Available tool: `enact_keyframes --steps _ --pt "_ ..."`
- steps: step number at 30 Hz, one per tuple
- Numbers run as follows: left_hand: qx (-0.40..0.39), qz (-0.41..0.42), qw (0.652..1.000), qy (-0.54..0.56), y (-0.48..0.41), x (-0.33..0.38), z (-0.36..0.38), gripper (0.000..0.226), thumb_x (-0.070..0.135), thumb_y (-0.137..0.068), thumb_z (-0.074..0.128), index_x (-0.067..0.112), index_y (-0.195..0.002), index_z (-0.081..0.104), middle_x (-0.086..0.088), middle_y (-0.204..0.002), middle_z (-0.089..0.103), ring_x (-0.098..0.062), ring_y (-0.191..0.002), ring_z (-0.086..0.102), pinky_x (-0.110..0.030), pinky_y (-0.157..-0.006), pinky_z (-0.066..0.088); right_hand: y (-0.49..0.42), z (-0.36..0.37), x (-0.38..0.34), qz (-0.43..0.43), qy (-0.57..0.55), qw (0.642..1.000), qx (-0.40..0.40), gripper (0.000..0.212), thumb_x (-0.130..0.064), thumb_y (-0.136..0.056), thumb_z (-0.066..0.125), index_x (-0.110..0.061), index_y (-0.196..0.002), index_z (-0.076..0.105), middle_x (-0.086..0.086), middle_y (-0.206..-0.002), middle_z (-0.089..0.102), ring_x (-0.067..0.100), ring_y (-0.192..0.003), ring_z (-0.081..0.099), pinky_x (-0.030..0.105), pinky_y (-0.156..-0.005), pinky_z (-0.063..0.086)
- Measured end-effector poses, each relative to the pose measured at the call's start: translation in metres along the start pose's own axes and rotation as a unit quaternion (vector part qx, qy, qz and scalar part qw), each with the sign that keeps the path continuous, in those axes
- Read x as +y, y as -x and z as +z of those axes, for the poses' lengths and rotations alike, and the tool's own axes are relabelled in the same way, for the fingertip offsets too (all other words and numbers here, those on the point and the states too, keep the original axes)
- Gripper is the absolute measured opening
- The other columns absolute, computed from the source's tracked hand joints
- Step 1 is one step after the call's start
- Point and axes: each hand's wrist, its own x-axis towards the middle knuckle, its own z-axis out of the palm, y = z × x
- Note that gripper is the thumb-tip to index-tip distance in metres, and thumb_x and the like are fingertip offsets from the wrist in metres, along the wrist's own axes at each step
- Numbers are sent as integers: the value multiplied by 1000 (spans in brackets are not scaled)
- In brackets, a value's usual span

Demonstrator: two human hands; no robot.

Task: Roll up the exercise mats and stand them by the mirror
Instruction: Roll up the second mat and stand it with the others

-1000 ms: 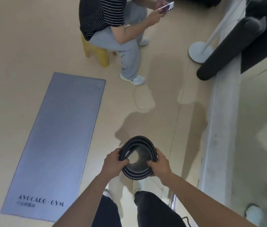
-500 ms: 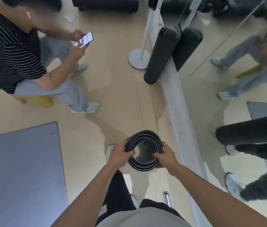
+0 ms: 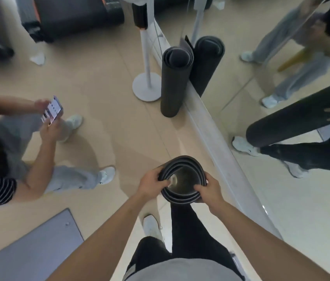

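Far left of the hands, a seated person (image 3: 8,151) holds a phone (image 3: 51,111). Below and left of the hands, a flat grey mat (image 3: 34,246) lies unrolled on the floor (image 3: 103,110). The left hand (image 3: 152,184) grips the left rim of the rolled black mat (image 3: 182,179), thumb hooked over the coil's edge. The right hand (image 3: 208,189) clasps the right rim, fingers wrapped over the layers. The mat is held upright, its open end facing the camera, just left of the mirror (image 3: 281,118). Beyond the hands, a second rolled mat (image 3: 173,84) stands upright against the mirror's base, beside a white stand (image 3: 147,86).
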Motion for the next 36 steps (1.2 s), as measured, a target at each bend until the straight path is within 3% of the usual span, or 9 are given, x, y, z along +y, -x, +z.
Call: enact_keyframes --steps 3,7,12,15,19,23,27,30,36 --pt "4 -15 1000 -20 -56 25 -19 50 25 -84 78 25 -132 66 4 -103 77 -16 -86 69 -30 -79 51 -50 4 -36 6 -36 999 0 56 8 -85 61 -30 -125 61 8 -97 74 32 -77 76 53 -61 64" --pt "18 -31 999 -13 -134 49 -37 72 34 -83 81 19 -148 55 2 -122 74 -19 -114 69 -40 -103 54 -119 3 -86 12 -50 999 13 58 7 -82 61 -41 -115 61 4 -97 74 31 -81 75 55 -65 64" --pt "-27 -43 998 41 -226 91 -64 65 9 -94 73 10 -153 46 -3 -127 68 -17 -116 64 -20 -95 52 -203 1 -144 47 -95 994 30 56 10 -88 58 -34 -122 58 1 -93 70 32 -85 74 54 -69 65" --pt "-47 -42 997 52 -281 110 -77 63 4 -95 69 14 -153 46 -1 -128 67 -19 -120 63 -34 -108 49 -248 2 -171 73 -136 987 54 61 12 -89 59 -28 -135 57 1 -102 69 27 -89 72 49 -68 65" --pt "-80 -21 996 41 -360 127 -91 61 11 -94 70 21 -151 50 2 -127 70 -16 -114 66 -46 -109 50 -305 8 -202 115 -195 969 100 65 11 -91 60 -24 -145 53 7 -117 68 29 -97 71 49 -71 66" --pt "-94 2 994 51 -429 151 -101 49 6 -95 69 15 -142 58 9 -115 69 -18 -117 66 -35 -108 51 -352 15 -229 162 -295 928 161 69 13 -93 57 -27 -148 49 7 -124 63 33 -99 70 47 -67 66" --pt "-100 24 994 25 -480 162 -107 55 12 -96 69 12 -148 52 2 -132 65 -16 -125 61 -37 -114 46 -388 33 -246 182 -415 864 220 71 16 -91 53 -25 -148 48 10 -130 59 38 -107 66 56 -77 63" --pt "-93 47 995 11 -499 160 -111 67 8 -95 70 16 -155 41 8 -134 55 -10 -127 53 -27 -109 42 -416 50 -257 182 -470 836 218 67 14 -93 52 -25 -148 44 12 -141 53 40 -109 61 58 -79 62" --pt "-70 41 996 24 -503 152 -102 97 3 -86 77 27 -163 23 8 -133 59 -7 -129 55 -38 -98 59 -423 41 -259 192 -382 896 124 53 -12 -99 66 -24 -145 43 9 -134 60 38 -105 69 50 -71 65"
